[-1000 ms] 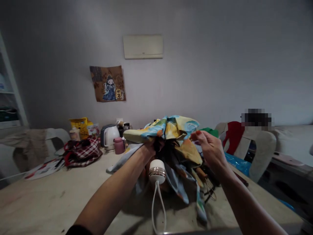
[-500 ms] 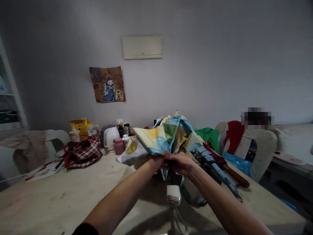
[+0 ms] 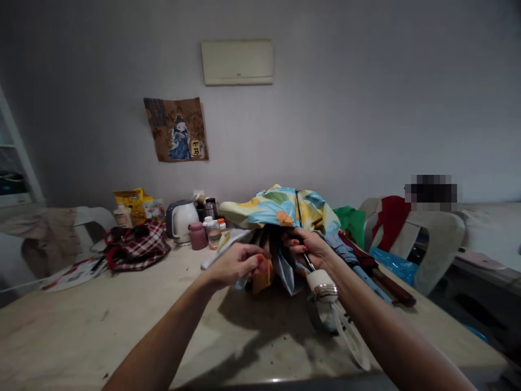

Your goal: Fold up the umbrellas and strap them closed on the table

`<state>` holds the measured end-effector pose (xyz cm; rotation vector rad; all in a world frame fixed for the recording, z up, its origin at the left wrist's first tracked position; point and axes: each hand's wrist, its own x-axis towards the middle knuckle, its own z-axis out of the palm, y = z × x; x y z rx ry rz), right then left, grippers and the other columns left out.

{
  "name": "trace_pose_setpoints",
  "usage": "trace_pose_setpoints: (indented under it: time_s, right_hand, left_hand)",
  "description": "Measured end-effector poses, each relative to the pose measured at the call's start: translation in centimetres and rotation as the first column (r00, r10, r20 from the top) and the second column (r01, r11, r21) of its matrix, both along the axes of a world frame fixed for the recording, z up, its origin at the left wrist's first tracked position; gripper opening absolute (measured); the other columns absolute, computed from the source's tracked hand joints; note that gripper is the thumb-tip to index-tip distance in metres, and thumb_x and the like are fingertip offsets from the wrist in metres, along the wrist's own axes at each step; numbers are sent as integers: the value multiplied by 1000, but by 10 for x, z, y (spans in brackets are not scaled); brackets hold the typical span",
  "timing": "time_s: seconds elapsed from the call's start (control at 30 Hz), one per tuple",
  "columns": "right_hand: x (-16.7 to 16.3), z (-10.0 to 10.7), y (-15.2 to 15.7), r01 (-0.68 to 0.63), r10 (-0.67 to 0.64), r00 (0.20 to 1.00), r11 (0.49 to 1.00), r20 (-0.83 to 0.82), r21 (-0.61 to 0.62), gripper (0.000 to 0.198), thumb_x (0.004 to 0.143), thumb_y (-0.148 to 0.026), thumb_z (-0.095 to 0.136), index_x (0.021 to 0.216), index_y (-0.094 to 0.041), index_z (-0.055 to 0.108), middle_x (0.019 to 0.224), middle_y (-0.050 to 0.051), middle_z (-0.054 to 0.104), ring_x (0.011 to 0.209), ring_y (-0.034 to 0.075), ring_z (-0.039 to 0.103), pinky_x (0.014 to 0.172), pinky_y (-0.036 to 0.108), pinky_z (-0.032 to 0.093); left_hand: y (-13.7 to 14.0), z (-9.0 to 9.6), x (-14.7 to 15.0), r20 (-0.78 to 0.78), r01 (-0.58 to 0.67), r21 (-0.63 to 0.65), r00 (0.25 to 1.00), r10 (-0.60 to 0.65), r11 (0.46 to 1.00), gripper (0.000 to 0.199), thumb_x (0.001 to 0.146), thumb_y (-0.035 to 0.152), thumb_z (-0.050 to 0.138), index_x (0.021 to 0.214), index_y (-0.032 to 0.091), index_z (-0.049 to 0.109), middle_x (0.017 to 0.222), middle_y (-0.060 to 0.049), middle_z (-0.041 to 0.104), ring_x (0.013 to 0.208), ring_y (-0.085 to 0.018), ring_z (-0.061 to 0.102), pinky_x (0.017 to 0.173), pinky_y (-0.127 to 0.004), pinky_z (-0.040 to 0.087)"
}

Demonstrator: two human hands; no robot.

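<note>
A half-folded umbrella (image 3: 260, 212) with a yellow, blue and green floral canopy lies across the middle of the view, its folds loose and bunched. My right hand (image 3: 311, 247) is closed around its dark shaft, just under the canopy. Below that hand hangs the white umbrella handle (image 3: 319, 282), tilted to the right, with a pale wrist strap (image 3: 350, 339). At the canopy's left edge, my left hand (image 3: 238, 266) pinches a fold of the fabric. Several other folded umbrellas, one with a blue handle (image 3: 372, 285) and one with a brown handle (image 3: 394, 290), lie beside my right forearm.
On the pale table (image 3: 134, 315) stand a kettle (image 3: 183, 221), a pink jar (image 3: 198, 236) and a small bottle (image 3: 213, 237). To the left are a red plaid bag (image 3: 140, 250) and a flat fan (image 3: 75, 277). Chairs (image 3: 437, 239) flank the table; a person is at the right.
My hands have moved apart: the left went left and slightly down to the canopy's edge, the right stayed by the shaft. The white handle swung rightward, and the canopy's folds dropped flatter.
</note>
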<state>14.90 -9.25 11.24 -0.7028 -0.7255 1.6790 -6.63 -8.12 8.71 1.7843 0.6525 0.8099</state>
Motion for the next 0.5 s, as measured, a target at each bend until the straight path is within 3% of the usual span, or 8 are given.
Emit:
trace_pose_setpoints:
  time_s: [0.07,0.17,0.27,0.33,0.4,0.43,0.47,0.5]
  right_hand:
    - [-2,3,1,18,-18,1000,1000,-20,8,14,91,-5,44,81,-15,46,61,-3,46,39,0,31,28,5,18]
    - [-6,3,5,19,-18,999,1000,-31,20,14,85,-3,52,81,-15,46,63,-3,47,40,0,33,27,4,19]
    - [-12,0,8,12,-12,1000,1000,-23,25,18,80,-2,58,81,-15,46,64,-2,48,41,1,33,27,5,19]
    - [-15,-1,8,20,-19,1000,1000,-9,20,18,79,-2,58,80,-16,46,63,-3,47,39,1,31,27,6,19]
    - [-16,-1,7,43,-43,999,999,4,17,16,82,-3,56,80,-16,46,62,-3,47,38,0,30,27,6,18]
    - [-16,-1,6,61,-62,998,998,9,18,14,84,-4,54,80,-15,46,62,-3,47,38,0,30,27,6,18]
    - [-16,0,5,82,-82,997,996,13,20,13,86,-5,52,81,-15,47,61,-3,47,39,0,31,27,6,18]
    - [-15,0,3,103,-104,994,994,16,23,12,87,-5,50,81,-15,47,61,-2,48,39,1,32,27,5,19]
  left_hand:
    - [-3,-26,-10,70,-145,-96,986,152,985,38,71,49,76,76,11,70,58,-1,59,46,-7,46,44,-19,33]
    - [-2,-54,-19,170,-266,-359,924,343,895,35,67,41,82,71,10,67,60,-2,62,48,-7,49,44,-18,33]
    - [1,-60,-26,280,-168,-593,874,398,787,25,65,27,83,79,11,69,78,-8,71,69,-15,66,64,-24,52]
    - [3,-54,-28,321,-99,-644,865,385,759,22,69,26,80,80,12,68,85,-11,73,80,-20,70,77,-30,55]
    - [6,-48,-30,283,-163,-585,877,389,794,25,73,34,77,81,13,66,84,-11,72,77,-20,69,72,-31,54]
    - [7,-44,-31,225,-268,-504,877,424,821,29,74,40,76,80,13,64,81,-10,71,72,-20,67,66,-30,52]
    - [9,-41,-32,154,-410,-372,857,491,833,34,75,45,74,80,14,63,78,-9,69,66,-19,65,61,-30,49]
    - [11,-38,-34,97,-563,-191,804,586,804,37,74,49,73,80,15,60,75,-8,66,63,-19,62,59,-30,46]
